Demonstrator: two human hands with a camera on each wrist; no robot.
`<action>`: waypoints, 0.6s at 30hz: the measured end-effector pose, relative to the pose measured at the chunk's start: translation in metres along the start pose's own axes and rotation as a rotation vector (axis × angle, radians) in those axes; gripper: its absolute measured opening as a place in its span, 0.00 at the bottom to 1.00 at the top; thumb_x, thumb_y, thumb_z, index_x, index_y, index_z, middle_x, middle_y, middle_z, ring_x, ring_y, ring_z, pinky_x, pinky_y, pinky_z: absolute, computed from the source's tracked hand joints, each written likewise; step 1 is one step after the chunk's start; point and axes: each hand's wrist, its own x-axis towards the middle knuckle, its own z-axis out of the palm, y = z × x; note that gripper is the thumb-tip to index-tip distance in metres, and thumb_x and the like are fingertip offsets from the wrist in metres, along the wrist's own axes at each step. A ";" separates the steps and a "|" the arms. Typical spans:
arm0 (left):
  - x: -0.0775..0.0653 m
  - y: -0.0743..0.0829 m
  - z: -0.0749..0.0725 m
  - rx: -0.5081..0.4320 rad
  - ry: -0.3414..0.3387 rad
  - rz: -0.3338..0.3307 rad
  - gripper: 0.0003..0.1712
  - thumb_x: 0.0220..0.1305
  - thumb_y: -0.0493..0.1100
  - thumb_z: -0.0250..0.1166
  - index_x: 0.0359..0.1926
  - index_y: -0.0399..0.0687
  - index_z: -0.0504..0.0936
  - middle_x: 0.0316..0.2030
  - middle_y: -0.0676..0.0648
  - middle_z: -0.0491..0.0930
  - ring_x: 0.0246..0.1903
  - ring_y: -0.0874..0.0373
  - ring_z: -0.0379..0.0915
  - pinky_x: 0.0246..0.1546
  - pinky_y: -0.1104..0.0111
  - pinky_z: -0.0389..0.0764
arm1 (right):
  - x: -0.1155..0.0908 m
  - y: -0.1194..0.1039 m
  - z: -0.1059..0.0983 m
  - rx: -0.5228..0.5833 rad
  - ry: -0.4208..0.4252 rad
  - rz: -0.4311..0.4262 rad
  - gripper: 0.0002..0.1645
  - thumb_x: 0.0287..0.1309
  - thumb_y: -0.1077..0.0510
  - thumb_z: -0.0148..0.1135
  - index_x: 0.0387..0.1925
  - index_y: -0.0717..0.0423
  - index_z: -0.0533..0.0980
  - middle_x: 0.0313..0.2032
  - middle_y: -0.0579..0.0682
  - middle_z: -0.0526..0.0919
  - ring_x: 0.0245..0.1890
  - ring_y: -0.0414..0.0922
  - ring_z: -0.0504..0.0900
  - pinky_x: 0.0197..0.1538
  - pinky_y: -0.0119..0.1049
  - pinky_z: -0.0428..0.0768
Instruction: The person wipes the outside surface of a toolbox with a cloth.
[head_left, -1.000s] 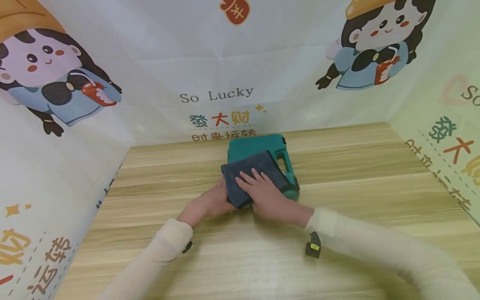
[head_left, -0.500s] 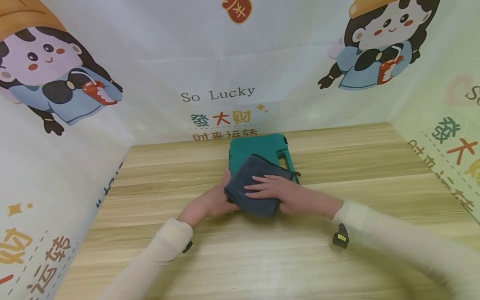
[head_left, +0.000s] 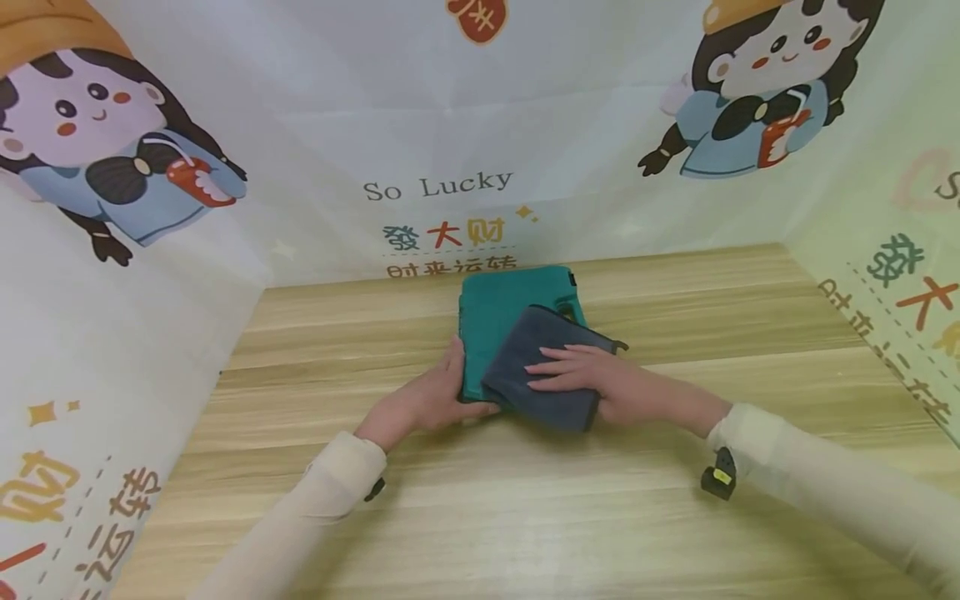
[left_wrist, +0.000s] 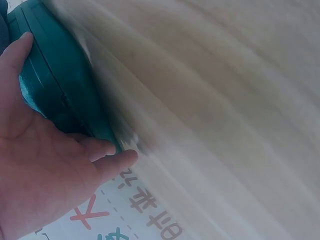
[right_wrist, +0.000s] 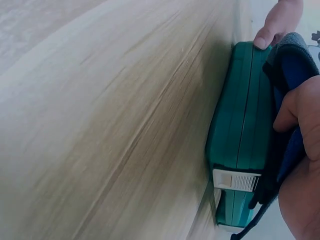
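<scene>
Right grip [head_left: 596,381], fingers extended, presses a cloth [head_left: 534,333] over the green case's [head_left: 495,312] near-right corner; left grip [head_left: 431,396], fingers loosely straight, braces its near-left corner, table [head_left: 712,333] extending beyond both side edges.

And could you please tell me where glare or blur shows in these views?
Head view: pale glare on the near tabletop; left wrist view: wood grain smeared, left hand clearer; right wrist view: rather dim, but the latch on the green case shows its ridges.

A cream sleeve [head_left: 292,517] is at the bottom left, with a small black bit [head_left: 374,490] poking out by its cuff [head_left: 351,462]. Another cream sleeve [head_left: 832,483] is at the bottom right, and its little black box [head_left: 717,483] has a bright yellow patch [head_left: 722,475]
</scene>
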 end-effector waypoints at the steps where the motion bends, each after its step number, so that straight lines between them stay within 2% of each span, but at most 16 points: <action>1: 0.000 0.001 -0.001 0.004 -0.004 -0.001 0.71 0.47 0.78 0.53 0.68 0.38 0.23 0.70 0.42 0.31 0.67 0.53 0.37 0.62 0.65 0.50 | -0.002 0.000 0.000 0.001 0.006 0.005 0.55 0.28 0.77 0.38 0.66 0.45 0.63 0.65 0.45 0.62 0.67 0.51 0.50 0.64 0.52 0.48; 5: 0.000 0.001 -0.003 -0.001 -0.030 0.000 0.70 0.48 0.78 0.52 0.68 0.38 0.23 0.70 0.41 0.30 0.67 0.53 0.34 0.62 0.64 0.48 | -0.004 -0.001 -0.001 0.005 0.025 0.011 0.56 0.25 0.77 0.39 0.66 0.47 0.63 0.65 0.47 0.62 0.67 0.52 0.51 0.64 0.53 0.49; 8: -0.002 0.000 -0.009 -0.025 -0.075 0.006 0.70 0.49 0.78 0.52 0.68 0.39 0.23 0.70 0.40 0.27 0.67 0.53 0.29 0.63 0.62 0.46 | -0.004 -0.003 0.000 -0.012 0.041 0.014 0.54 0.26 0.77 0.40 0.66 0.49 0.63 0.65 0.48 0.62 0.66 0.52 0.52 0.63 0.53 0.51; 10: -0.002 0.000 -0.014 -0.036 -0.096 0.037 0.67 0.51 0.76 0.52 0.68 0.39 0.24 0.69 0.40 0.25 0.67 0.52 0.26 0.63 0.60 0.45 | -0.003 -0.005 0.000 -0.029 0.055 0.019 0.53 0.27 0.77 0.41 0.66 0.50 0.63 0.65 0.50 0.62 0.66 0.53 0.53 0.62 0.54 0.53; 14: 0.002 -0.002 -0.027 -0.028 -0.089 0.147 0.52 0.64 0.64 0.52 0.71 0.41 0.32 0.70 0.39 0.26 0.67 0.48 0.24 0.63 0.56 0.45 | -0.002 -0.012 0.002 -0.094 0.077 0.065 0.51 0.31 0.79 0.44 0.66 0.51 0.62 0.65 0.52 0.61 0.65 0.54 0.55 0.61 0.55 0.56; 16: 0.006 -0.002 -0.031 -0.016 -0.064 0.197 0.43 0.68 0.56 0.50 0.71 0.43 0.38 0.70 0.39 0.28 0.67 0.46 0.24 0.63 0.54 0.45 | -0.001 -0.017 0.002 -0.129 0.079 0.114 0.51 0.34 0.79 0.47 0.66 0.50 0.62 0.66 0.52 0.61 0.65 0.53 0.55 0.60 0.56 0.57; 18: 0.011 -0.002 -0.033 0.004 -0.046 0.222 0.37 0.71 0.52 0.48 0.72 0.46 0.42 0.70 0.40 0.30 0.67 0.45 0.24 0.63 0.53 0.46 | 0.000 -0.022 0.004 -0.170 0.076 0.173 0.49 0.38 0.77 0.51 0.67 0.49 0.60 0.66 0.51 0.60 0.65 0.53 0.55 0.59 0.56 0.59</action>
